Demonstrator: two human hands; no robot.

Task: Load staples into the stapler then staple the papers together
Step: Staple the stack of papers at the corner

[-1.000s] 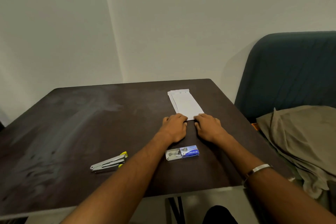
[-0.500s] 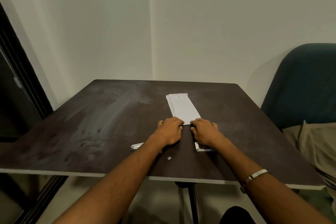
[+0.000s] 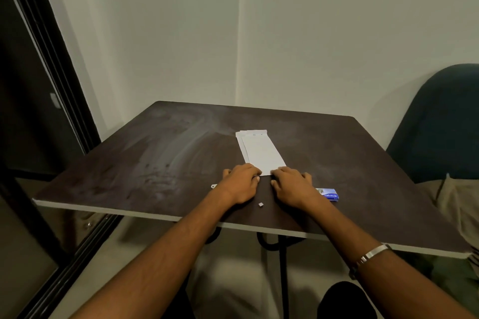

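Note:
A short stack of long white papers [image 3: 261, 151] lies on the dark table [image 3: 160, 163], fanned slightly at the far end. My left hand [image 3: 239, 185] and my right hand [image 3: 291, 185] rest knuckles up side by side, fingers curled onto the papers' near edge. The stapler is almost hidden behind my left wrist; only a small metal tip [image 3: 214, 186] shows. The blue and white staple box [image 3: 329, 194] lies just right of my right wrist. A tiny pale scrap [image 3: 260, 204] sits on the table between my wrists.
A dark teal chair [image 3: 438, 124] with a beige cloth [image 3: 461, 204] stands at the right. A dark door frame [image 3: 51, 65] runs down the left. The table's near edge [image 3: 155, 215] crosses under my forearms, and a metal bangle [image 3: 373, 254] sits on my right wrist.
The view has swung left and pulled back, so the table looks shifted. Both hands stay at the papers' near edge. The stapler is now hidden behind my left wrist.

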